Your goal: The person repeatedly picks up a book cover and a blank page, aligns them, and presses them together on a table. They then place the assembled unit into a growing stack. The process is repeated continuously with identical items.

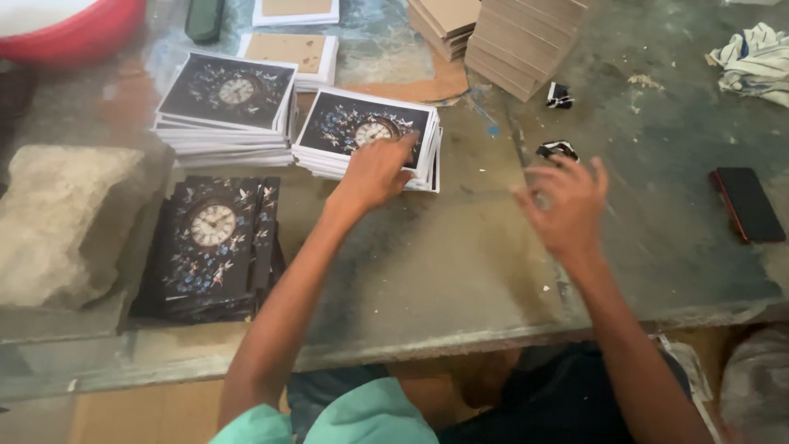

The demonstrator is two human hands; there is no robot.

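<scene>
My left hand (376, 170) rests on top of a stack of white-edged printed sheets (337, 123) showing a clock face among blue flowers on black; its fingers press the top sheet. A second, taller stack of the same prints (226, 103) lies to its left. In front of that sits a pile of finished dark covers with the same clock picture (209, 247). My right hand (567, 205) hovers blurred above the worn grey table (460, 255), fingers spread, holding nothing.
Stacks of brown board (514, 33) stand at the back. A dark phone (748, 204) lies at the right, a crumpled cloth (752, 57) beyond it. A rough stone block (62, 218) sits at the left, a red basin (78, 29) at the far left corner.
</scene>
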